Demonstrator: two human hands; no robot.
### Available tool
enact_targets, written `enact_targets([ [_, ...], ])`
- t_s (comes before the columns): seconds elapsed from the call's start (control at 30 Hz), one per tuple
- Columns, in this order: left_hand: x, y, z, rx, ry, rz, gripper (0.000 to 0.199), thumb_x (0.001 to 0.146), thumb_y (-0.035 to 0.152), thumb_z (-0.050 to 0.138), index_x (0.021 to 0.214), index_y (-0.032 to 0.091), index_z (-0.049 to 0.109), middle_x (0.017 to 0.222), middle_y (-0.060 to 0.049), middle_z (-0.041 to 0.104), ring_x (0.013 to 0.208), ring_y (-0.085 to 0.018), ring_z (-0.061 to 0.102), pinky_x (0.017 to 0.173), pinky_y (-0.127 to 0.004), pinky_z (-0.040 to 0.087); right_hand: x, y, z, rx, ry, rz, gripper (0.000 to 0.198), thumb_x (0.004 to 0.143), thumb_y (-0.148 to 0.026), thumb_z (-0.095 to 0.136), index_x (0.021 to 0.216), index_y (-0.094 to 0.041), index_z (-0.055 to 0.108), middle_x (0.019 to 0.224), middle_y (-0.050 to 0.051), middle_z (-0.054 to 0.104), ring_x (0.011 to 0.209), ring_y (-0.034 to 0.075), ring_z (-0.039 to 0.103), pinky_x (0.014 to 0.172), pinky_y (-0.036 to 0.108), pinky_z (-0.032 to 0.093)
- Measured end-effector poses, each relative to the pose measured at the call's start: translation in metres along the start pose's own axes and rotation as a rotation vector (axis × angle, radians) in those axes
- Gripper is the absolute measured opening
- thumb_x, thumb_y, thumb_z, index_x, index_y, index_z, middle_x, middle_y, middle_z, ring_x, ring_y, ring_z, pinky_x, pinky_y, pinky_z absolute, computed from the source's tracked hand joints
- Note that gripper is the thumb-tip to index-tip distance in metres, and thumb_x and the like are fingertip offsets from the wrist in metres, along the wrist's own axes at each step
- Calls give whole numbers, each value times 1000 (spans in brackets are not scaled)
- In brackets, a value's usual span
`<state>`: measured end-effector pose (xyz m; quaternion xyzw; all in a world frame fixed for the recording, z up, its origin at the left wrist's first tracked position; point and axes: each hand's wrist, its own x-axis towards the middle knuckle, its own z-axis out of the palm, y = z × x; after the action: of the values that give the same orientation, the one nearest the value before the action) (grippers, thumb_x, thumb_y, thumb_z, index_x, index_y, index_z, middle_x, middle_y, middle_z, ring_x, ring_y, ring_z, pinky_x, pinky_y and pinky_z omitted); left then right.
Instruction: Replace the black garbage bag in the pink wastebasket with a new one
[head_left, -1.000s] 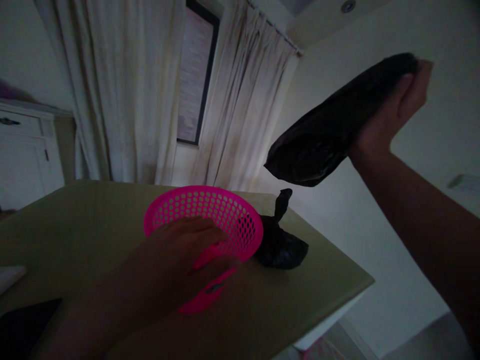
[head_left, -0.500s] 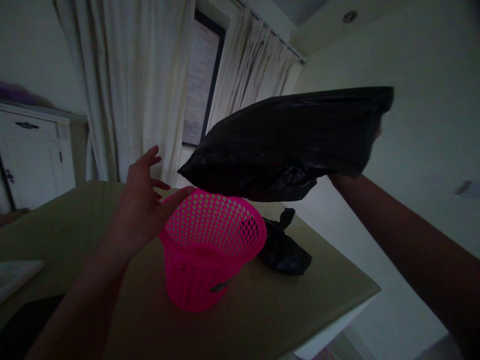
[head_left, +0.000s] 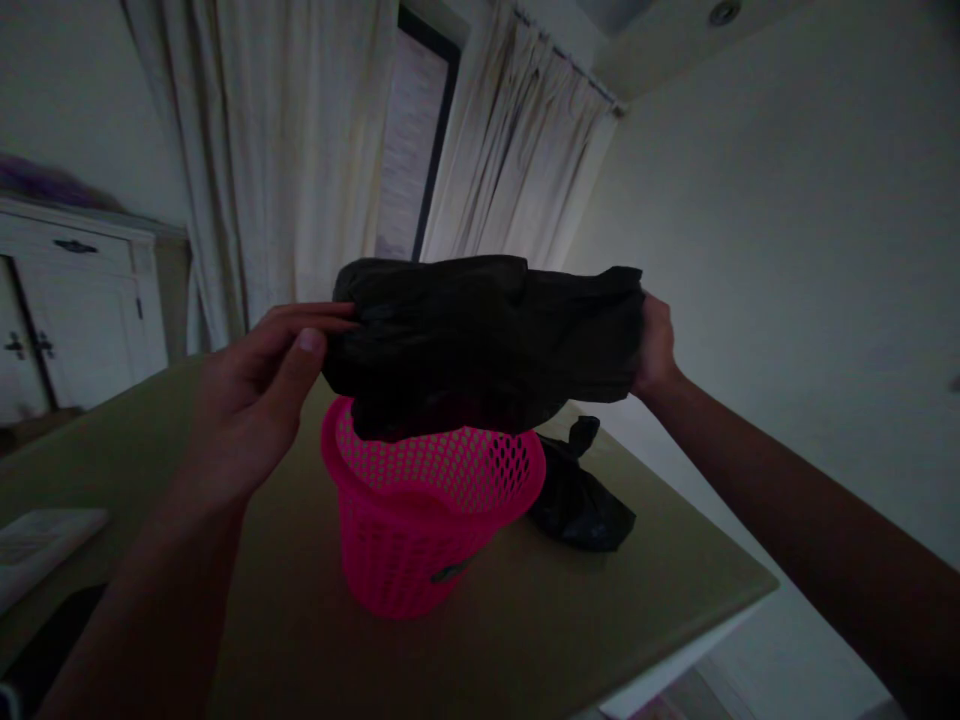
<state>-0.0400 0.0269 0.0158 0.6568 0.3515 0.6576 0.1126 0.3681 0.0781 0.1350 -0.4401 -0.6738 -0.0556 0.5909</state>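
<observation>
A black plastic bag (head_left: pixel 480 330) is stretched sideways in front of me, partly bunched, above a pink perforated plastic basket (head_left: pixel 405 550). My right hand (head_left: pixel 657 343) grips the bag's right end; its fingers are partly hidden behind the plastic. At the left end, the outstretched fingers of my left hand (head_left: pixel 259 385) touch the bag, while the thumb lies apart from it. The basket stands upright on the table, and the bag covers part of its far rim. Just right of the basket lies a second, knotted black plastic bag (head_left: pixel 583 505).
The greenish tabletop (head_left: pixel 637 620) has its edge on the right, close to a pale wall (head_left: pixel 787 300). A flat white object (head_left: pixel 45 540) and a dark object (head_left: pixel 52 640) lie at left. Behind are a white cabinet (head_left: pixel 94 310), curtains (head_left: pixel 300 160) and a window (head_left: pixel 416 140).
The black bag has come down and leftward with my right hand and looks more bunched. My left hand's fingers, apart from the bag before, now touch its left end.
</observation>
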Motion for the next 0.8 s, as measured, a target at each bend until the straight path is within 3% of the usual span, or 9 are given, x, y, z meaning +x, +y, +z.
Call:
enact_targets([
  [0.1, -1, 4, -5, -23, 15, 56, 41, 112, 53, 51, 117, 22, 76, 158, 10, 70, 145, -27, 64, 115, -45, 56, -16, 8, 0, 140, -27, 132, 66, 96, -79, 35, 108, -26, 73, 102, 9, 74, 103, 33, 73, 92, 47, 63],
  [0.2, -2, 9, -12, -68, -45, 51, 24, 103, 47, 71, 119, 30, 78, 160, 11, 69, 150, -29, 63, 120, -45, 58, -39, 12, 2, 224, -117, 304, 78, 97, -83, 31, 126, -25, 74, 118, 13, 81, 118, 36, 75, 99, 53, 65],
  [0.33, -2, 11, -19, -203, -309, -57, 48, 92, 40, 86, 139, 40, 75, 156, 1, 75, 136, -28, 76, 116, -45, 66, -77, 11, 16, 442, -201, 665, 59, 101, -75, 50, 123, -30, 79, 136, 10, 83, 133, 33, 75, 115, 55, 62],
  [0.43, -1, 10, -19, -126, -416, -8, 32, 97, 37, 79, 129, 38, 83, 138, -1, 84, 120, -26, 82, 108, -43, 69, -104, 11, 30, 511, -339, 852, 48, 103, -68, 56, 116, -31, 83, 141, 10, 82, 135, 34, 77, 119, 57, 61],
  [0.53, 2, 17, -19, -36, -403, 55, 17, 98, 36, 75, 109, 37, 88, 112, 1, 89, 98, -21, 85, 86, -31, 70, -121, 19, 40, 464, -391, 826, 36, 91, -58, 74, 111, -30, 84, 133, 12, 85, 126, 37, 80, 114, 60, 64],
  [0.63, 1, 29, -27, -55, -403, 73, 11, 93, 34, 79, 95, 37, 90, 85, 5, 86, 71, -16, 80, 64, -20, 62, -128, 30, 41, 473, -355, 762, 40, 72, -43, 88, 109, -26, 84, 125, 11, 87, 116, 38, 82, 109, 59, 67],
  [0.7, -1, 32, -37, -111, -484, 90, 10, 91, 32, 84, 91, 39, 91, 81, 5, 86, 67, -14, 79, 61, -16, 59, -129, 34, 38, 459, -397, 716, 44, 68, -42, 90, 108, -25, 84, 121, 10, 88, 112, 38, 82, 108, 59, 67],
  [0.8, -7, 23, -54, -160, -693, 119, 4, 90, 40, 89, 89, 41, 92, 86, 4, 88, 75, -18, 83, 69, -20, 64, -129, 32, 34, 385, -488, 584, 45, 74, -52, 90, 110, -26, 85, 125, 10, 87, 120, 38, 79, 114, 59, 63],
])
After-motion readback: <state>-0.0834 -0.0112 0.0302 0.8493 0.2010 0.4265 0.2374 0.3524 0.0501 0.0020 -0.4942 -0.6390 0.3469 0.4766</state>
